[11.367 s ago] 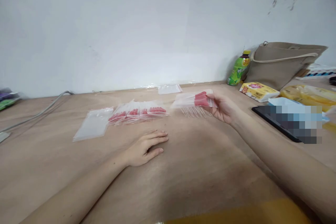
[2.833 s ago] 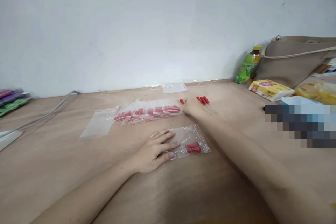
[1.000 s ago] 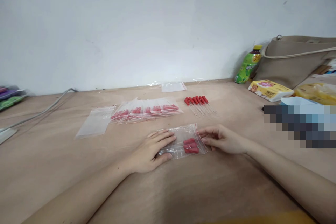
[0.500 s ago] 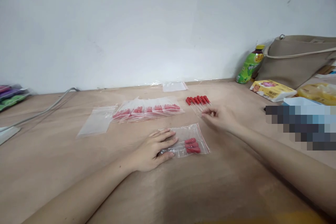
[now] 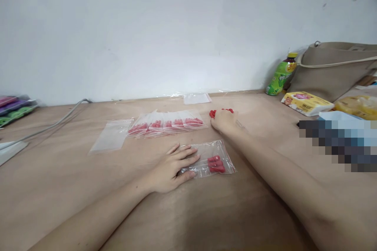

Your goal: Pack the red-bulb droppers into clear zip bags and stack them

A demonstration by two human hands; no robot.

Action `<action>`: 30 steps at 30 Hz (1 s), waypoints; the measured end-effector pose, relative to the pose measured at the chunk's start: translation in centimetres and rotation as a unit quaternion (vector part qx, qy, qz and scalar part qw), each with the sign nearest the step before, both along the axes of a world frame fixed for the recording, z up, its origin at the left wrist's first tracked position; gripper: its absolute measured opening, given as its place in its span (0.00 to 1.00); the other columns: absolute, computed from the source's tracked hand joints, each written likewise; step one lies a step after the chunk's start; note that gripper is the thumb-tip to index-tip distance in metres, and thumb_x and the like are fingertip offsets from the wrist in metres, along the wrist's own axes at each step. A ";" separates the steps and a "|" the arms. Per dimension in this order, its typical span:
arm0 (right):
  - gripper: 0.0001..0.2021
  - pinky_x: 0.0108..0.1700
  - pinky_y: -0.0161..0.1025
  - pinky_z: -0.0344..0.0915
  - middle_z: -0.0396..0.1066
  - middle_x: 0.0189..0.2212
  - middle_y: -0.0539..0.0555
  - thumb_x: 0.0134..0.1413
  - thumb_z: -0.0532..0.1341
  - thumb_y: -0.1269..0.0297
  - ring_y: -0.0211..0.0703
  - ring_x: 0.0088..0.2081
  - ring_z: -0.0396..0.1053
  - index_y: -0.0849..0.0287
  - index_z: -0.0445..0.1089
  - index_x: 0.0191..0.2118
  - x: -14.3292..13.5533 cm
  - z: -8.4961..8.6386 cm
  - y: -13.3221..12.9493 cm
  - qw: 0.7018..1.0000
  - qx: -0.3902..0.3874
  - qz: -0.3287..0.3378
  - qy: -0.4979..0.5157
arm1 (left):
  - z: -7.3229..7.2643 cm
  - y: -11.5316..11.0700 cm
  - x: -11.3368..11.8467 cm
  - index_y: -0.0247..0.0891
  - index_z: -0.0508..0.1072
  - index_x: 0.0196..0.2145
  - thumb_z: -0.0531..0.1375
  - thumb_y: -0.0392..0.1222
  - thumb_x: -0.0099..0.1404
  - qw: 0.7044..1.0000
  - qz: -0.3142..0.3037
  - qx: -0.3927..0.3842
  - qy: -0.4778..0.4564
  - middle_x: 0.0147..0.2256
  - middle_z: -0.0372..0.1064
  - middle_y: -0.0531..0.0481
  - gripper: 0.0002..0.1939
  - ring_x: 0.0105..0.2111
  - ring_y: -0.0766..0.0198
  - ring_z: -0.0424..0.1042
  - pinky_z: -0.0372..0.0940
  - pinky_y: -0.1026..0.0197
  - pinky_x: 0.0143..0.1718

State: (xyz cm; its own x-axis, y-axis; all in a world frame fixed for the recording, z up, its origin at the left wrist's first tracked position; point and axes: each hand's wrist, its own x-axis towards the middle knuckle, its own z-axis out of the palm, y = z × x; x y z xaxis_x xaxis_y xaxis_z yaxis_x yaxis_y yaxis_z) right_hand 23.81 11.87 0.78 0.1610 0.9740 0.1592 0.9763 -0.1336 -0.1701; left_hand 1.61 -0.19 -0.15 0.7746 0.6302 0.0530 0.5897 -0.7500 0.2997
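My left hand (image 5: 176,166) lies flat with fingers spread on the left part of a clear zip bag (image 5: 203,151). Inside the bag, three red-tipped pieces (image 5: 216,164) show near its right end. My right hand (image 5: 224,120) is over the loose red-headed sticks (image 5: 213,114) behind the bag and covers most of them. Its fingers are bent down and largely hidden, so any grip cannot be made out. Left of it, several filled bags with red pieces (image 5: 177,123) overlap in a row.
A flat clear bag (image 5: 112,135) lies left of the row, another (image 5: 197,98) by the wall. A grey cable (image 5: 63,118) runs at left. At right are a green bottle (image 5: 281,75), a yellow packet (image 5: 306,103) and a beige handbag (image 5: 326,68).
My right hand has moved left and a little away from me, onto the red-headed sticks, now mostly hidden beneath it. My left hand stays on the bag.
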 end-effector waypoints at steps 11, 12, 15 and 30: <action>0.16 0.30 0.35 0.57 0.68 0.23 0.54 0.57 0.48 0.59 0.40 0.28 0.66 0.61 0.67 0.27 4.2 2.6 -4.6 0.977 -0.021 0.082 0.193 | 0.2 0.1 0.0 0.48 0.51 0.60 0.48 0.50 0.69 1.000 -0.006 0.010 0.018 0.61 0.46 0.51 0.24 0.61 0.58 0.45 0.38 0.44 0.60; 0.15 0.27 0.33 0.57 0.67 0.21 0.52 0.57 0.48 0.59 0.37 0.25 0.64 0.61 0.66 0.28 4.7 2.4 -5.3 0.959 -0.007 0.100 0.266 | 0.2 0.1 0.0 0.48 0.51 0.60 0.48 0.50 0.69 1.000 -0.005 0.011 0.018 0.61 0.46 0.51 0.24 0.61 0.58 0.44 0.38 0.44 0.60; 0.12 0.22 0.31 0.54 0.61 0.20 0.46 0.52 0.54 0.61 0.32 0.19 0.57 0.62 0.61 0.40 5.5 1.5 -7.3 0.880 0.034 0.121 0.458 | 0.1 0.1 0.0 0.48 0.51 0.61 0.48 0.50 0.69 1.000 -0.004 0.011 0.022 0.61 0.46 0.51 0.24 0.61 0.58 0.44 0.38 0.44 0.60; 0.27 0.28 0.37 0.69 0.63 0.22 0.41 0.41 0.63 0.60 0.35 0.22 0.69 0.52 0.48 0.45 5.0 -2.7 -9.7 0.701 0.064 0.064 0.708 | 0.1 0.0 -0.1 0.48 0.50 0.61 0.48 0.52 0.68 1.000 0.001 0.015 0.009 0.61 0.48 0.52 0.25 0.61 0.58 0.46 0.40 0.45 0.60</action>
